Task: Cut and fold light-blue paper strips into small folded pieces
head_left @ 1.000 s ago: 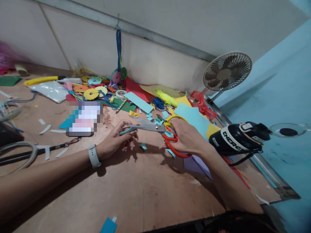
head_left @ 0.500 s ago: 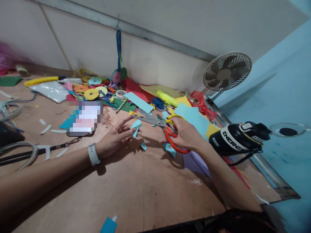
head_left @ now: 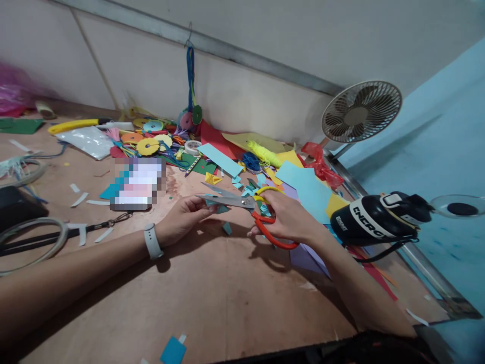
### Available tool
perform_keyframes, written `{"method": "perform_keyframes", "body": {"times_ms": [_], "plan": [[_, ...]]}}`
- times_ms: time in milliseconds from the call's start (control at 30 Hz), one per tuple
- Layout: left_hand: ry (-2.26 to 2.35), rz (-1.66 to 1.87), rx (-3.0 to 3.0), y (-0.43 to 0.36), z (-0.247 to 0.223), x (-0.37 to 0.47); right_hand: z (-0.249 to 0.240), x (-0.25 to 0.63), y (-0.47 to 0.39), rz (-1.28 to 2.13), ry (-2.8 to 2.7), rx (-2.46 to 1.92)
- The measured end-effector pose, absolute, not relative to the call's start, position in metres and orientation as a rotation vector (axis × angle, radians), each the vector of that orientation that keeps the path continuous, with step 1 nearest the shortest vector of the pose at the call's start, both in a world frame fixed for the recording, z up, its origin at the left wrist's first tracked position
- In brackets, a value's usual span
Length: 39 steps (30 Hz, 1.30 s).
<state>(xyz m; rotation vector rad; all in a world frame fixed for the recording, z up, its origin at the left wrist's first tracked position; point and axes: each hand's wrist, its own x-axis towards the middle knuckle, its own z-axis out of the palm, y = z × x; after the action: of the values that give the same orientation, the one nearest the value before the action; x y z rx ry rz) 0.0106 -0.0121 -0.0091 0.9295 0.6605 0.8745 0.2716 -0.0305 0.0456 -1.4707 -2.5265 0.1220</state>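
My right hand point(head_left: 282, 215) is closed round the handles of a pair of scissors point(head_left: 237, 201), one yellow and one red, with the blades parted and pointing left. Between the thumb and fingers of my left hand point(head_left: 189, 212) is a small light blue piece of paper point(head_left: 219, 206). The blades lie across this piece, partly covering it. A blue scrap point(head_left: 226, 228) rests on the table just below. Several more blue cuttings point(head_left: 248, 191) lie beyond the blades, near a folded yellow paper point(head_left: 212, 178).
A black bottle point(head_left: 369, 217) lies tilted at the right, near a fan point(head_left: 361, 112). Light blue sheets point(head_left: 306, 189) sit behind my right hand. A blurred-out phone point(head_left: 138, 183) lies left. Discs, cords and a tape roll point(head_left: 192, 147) crowd the back of the table point(head_left: 212, 303).
The blue paper in my left hand has turned from upright to nearly flat and now sits at the scissor blades. The view has shifted slightly, so most things appear farther right.
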Motion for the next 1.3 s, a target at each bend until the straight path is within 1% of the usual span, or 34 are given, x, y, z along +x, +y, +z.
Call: {"method": "perform_keyframes", "body": {"times_ms": [300, 467, 633, 767, 1067, 1300], "plan": [[0.711, 0.867, 0.966, -0.014, -0.006, 0.010, 0.047, 0.271, -0.035, 0.054, -2.585, -1.326], [0.732, 0.874, 0.935, -0.012, -0.008, 0.010, 0.038, 0.271, -0.035, 0.018, -2.597, -1.341], [0.748, 0.906, 1.024, -0.012, -0.005, 0.008, 0.034, 0.271, -0.035, -0.061, -2.583, -1.351], [0.788, 0.908, 1.089, -0.012, -0.006, 0.008, 0.034, 0.271, -0.035, -0.051, -2.597, -1.352], [0.786, 0.913, 1.024, -0.012, -0.007, 0.009, 0.035, 0.271, -0.035, -0.059, -2.602, -1.357], [0.717, 0.936, 0.854, -0.009, -0.013, 0.008, 0.036, 0.269, -0.035, -0.020, -2.598, -1.374]]}}
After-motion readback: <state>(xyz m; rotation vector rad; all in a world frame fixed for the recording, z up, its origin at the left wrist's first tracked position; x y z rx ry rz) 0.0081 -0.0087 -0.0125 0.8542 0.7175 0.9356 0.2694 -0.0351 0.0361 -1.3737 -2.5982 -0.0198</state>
